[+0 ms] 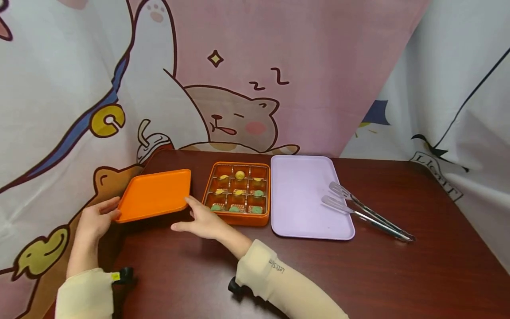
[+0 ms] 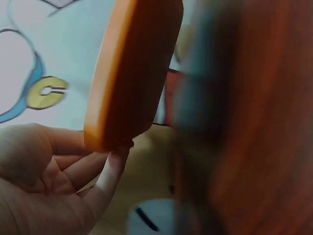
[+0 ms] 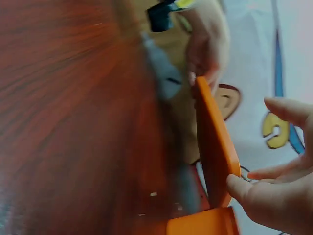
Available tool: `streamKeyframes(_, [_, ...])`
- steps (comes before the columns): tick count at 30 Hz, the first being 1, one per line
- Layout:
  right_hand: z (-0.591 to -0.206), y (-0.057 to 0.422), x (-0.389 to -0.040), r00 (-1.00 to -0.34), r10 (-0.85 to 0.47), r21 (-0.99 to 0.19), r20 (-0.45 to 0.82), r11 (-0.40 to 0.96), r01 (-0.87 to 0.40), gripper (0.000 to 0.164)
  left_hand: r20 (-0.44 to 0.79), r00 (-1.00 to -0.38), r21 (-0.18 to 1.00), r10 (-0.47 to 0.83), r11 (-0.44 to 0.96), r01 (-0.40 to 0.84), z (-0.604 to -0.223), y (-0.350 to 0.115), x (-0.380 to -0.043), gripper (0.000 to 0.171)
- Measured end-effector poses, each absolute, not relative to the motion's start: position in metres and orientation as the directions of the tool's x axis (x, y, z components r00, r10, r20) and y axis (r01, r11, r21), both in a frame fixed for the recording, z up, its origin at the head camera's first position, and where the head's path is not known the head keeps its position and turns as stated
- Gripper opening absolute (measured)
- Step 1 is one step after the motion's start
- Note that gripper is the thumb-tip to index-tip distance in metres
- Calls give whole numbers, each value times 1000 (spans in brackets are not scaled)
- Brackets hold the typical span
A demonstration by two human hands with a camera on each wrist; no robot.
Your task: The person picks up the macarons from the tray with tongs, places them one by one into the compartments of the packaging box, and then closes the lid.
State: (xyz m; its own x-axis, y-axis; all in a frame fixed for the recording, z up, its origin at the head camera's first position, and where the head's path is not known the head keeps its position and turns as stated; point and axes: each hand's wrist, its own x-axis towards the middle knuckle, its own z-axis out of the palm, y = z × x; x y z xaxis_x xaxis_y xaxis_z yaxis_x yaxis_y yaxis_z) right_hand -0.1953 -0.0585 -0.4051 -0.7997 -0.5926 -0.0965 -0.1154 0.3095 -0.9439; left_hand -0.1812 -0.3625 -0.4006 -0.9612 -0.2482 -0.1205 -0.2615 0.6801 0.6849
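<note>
A flat orange lid (image 1: 155,195) is held tilted at the left end of the table. My left hand (image 1: 94,220) pinches its near left corner; in the left wrist view the thumb and fingers (image 2: 78,171) take the corner from two sides. My right hand (image 1: 205,219) touches the lid's right edge with a fingertip, the thumb spread apart. In the right wrist view that hand's fingers (image 3: 264,200) are spread beside the lid. Right of the lid sits an orange box (image 1: 239,218) with a clear divided insert, holding small yellow and green round pieces (image 1: 239,175).
A pale purple tray (image 1: 303,195) lies beside the box on the right. Metal tongs (image 1: 370,217) rest partly on its right edge, handles toward the near right. The dark red-brown table (image 1: 438,266) meets patterned cloth (image 1: 338,66) at back and sides.
</note>
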Motion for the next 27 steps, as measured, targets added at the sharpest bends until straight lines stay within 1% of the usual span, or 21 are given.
streamKeyframes(2, [-396,-52,-196,-824,-562,-976,-71,210,-59,78,-109,-969,764,-220,605,-223,-393,-361,-181,54])
streamKeyframes(5, [-387,-41,-198,-877,-476,-996,-72,81,37,71,-99,-976,858,-194,481,-183,-381,-353,-182,60])
streamKeyframes(7, [-385,-32,-200,-906,-415,-996,-90,21,89,70,-96,-979,887,-182,431,-167,-375,-345,-183,63])
streamKeyframes(9, [-385,-24,-203,-926,-362,-994,-105,3,111,70,-96,-980,886,-173,434,-163,-372,-336,-185,64])
streamKeyframes(12, [-387,-10,-209,-946,-313,-994,-91,-27,105,63,-90,-985,876,-145,460,-148,-369,-320,-190,63])
streamKeyframes(14, [-388,0,-212,-957,-283,-996,-66,-35,79,57,-88,-988,872,-127,469,-138,-369,-309,-193,62])
streamKeyframes(17, [-390,17,-217,-971,-237,-997,-22,-67,39,49,-64,-993,886,-98,452,-102,-368,-291,-199,60])
streamKeyframes(19, [-391,29,-221,-979,-202,-998,5,-56,7,47,-34,-997,912,-76,406,-62,-367,-278,-203,60])
streamKeyframes(21, [-390,42,-223,-985,-170,-998,9,-66,2,45,7,-999,943,-51,332,-10,-367,-265,-208,58])
streamKeyframes(25, [-384,68,-228,-993,-120,-987,-20,-154,38,43,84,-996,984,-10,156,82,-366,-237,-219,58])
streamKeyframes(27, [-380,78,-231,-995,-92,-979,-23,-199,41,42,123,-992,984,-12,128,121,-364,-222,-223,56])
